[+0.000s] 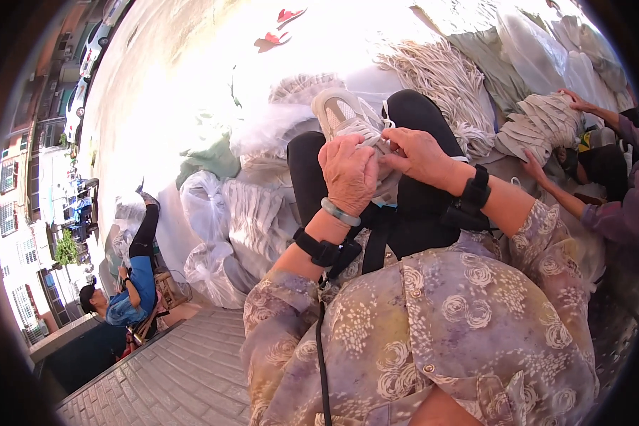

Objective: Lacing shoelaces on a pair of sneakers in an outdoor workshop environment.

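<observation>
Shoe (342,117), beige, mesh-toed: is being held at upper centre, between black-clad knees (420,113). White lace (386,113): is being pinched by the right hand (424,160), grip clamped on it. Left hand (348,172): is being laid against the shoe's front; fingertips hidden, its grip cannot be told. Pale stack (543,126): is being handled by a co-worker's hands (581,101), upper right.

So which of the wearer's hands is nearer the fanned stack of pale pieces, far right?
The right. The right hand, at the pale shoe, is on the side toward the fanned stack; the left hand, also at the shoe, sits farther off.
</observation>
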`<state>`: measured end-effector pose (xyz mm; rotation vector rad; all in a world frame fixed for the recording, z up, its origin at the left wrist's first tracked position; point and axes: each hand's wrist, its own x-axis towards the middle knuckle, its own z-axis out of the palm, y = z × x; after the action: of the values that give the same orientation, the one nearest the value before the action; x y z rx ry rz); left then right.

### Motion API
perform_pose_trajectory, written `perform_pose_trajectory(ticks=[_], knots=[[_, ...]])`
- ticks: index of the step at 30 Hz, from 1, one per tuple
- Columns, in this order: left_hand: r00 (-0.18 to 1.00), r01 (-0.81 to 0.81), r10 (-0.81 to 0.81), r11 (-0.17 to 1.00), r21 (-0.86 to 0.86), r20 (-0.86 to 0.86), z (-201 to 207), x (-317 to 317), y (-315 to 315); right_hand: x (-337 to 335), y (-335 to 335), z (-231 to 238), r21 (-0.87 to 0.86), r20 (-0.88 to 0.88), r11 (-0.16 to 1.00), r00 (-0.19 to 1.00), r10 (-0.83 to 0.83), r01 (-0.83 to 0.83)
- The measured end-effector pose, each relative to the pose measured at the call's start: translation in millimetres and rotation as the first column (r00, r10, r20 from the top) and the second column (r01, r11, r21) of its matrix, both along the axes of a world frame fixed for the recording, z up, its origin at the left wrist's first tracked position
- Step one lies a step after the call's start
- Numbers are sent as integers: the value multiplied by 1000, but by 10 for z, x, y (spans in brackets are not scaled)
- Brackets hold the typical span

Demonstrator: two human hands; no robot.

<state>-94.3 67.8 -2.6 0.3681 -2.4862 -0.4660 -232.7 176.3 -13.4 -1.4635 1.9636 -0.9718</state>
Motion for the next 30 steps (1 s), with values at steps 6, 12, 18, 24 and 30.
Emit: perform_pose_trajectory(ticks=[6, 12, 18, 24, 30], knots=[[995, -51, 53, 998, -31, 87, -125, -126, 26, 57, -27, -14, 33, -59, 995, 994, -91, 93], [990, -56, 64, 997, -61, 125, -126, -169, 47, 71, -45, -97, 11, -117, 996, 989, -92, 94], [979, -85, 94, 995, -58, 180, -180, -219, 71, -57, -87, -229, -74, -38, 997, 999, -26, 23], [981, -58, 70, 996, -67, 179, -199, -287, 71, -110, -63, -243, -128, 106, 992, 994, 14, 0], [954, -91, 116, 991, -101, 277, 108, -64, 76, -34, 5, -195, -288, -6, 958, 1000, 3, -4]])
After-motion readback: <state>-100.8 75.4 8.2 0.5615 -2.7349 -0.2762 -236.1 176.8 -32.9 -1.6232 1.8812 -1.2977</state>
